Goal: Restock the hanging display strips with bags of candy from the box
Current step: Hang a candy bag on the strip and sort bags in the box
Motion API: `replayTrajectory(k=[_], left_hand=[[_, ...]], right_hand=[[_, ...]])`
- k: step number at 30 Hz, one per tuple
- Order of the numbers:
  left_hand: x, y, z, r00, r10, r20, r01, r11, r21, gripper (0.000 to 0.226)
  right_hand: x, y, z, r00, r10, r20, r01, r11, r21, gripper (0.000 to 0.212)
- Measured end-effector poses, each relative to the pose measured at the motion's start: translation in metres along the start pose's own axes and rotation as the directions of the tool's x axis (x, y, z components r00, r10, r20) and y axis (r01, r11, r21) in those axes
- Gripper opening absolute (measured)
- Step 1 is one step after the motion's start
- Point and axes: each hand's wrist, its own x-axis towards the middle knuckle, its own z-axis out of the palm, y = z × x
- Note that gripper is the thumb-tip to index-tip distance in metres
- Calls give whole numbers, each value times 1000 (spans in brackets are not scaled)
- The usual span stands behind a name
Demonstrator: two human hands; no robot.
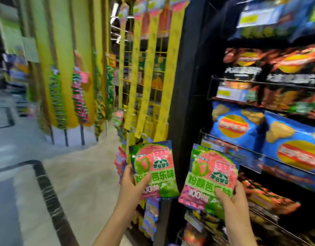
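My left hand [133, 185] grips a pink and green candy bag [155, 167] by its lower left edge, thumb across the front. A second bag of the same kind [211, 176] is held upright in my right hand [233, 201], which grips its lower right corner. Both bags are raised in front of me, side by side and apart. Above them hang several yellow display strips [149, 71], mostly bare, with a few pink bags clipped near their tops [154, 8]. No box is in view.
A black shelf upright [185, 86] stands just right of the strips. Shelves of blue chip bags [242, 128] and dark chip bags [270, 68] fill the right side. Further left hang more yellow strips loaded with candy [78, 96]. Open floor [73, 174] lies to the left.
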Motion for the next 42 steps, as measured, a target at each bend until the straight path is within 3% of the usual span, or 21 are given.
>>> replayTrajectory(k=[14,21,25,29,36,42], left_hand=[[188,37,-155,996,79,36,-82,993,90,23],[282,39,-207,987,131,90,-141,983,116,28],[328,35,-219,986,119,119,-131,987,94,50],[381,31,-226,969,193,155,-209,974,92,64],[475,23,-221,933,212,290,-246,966,85,54],[537,13,-209,903,205,378,-250,965,74,52]], right_hand=[[74,26,214,997,-56,-50,57,998,19,29],[108,36,293,986,-142,-93,133,987,-93,28],[136,44,327,976,-197,-93,179,969,-171,27],[174,58,358,967,-225,-118,200,961,-192,30],[240,83,398,932,-291,-218,228,934,-274,38],[262,86,418,917,-298,-265,242,944,-224,44]])
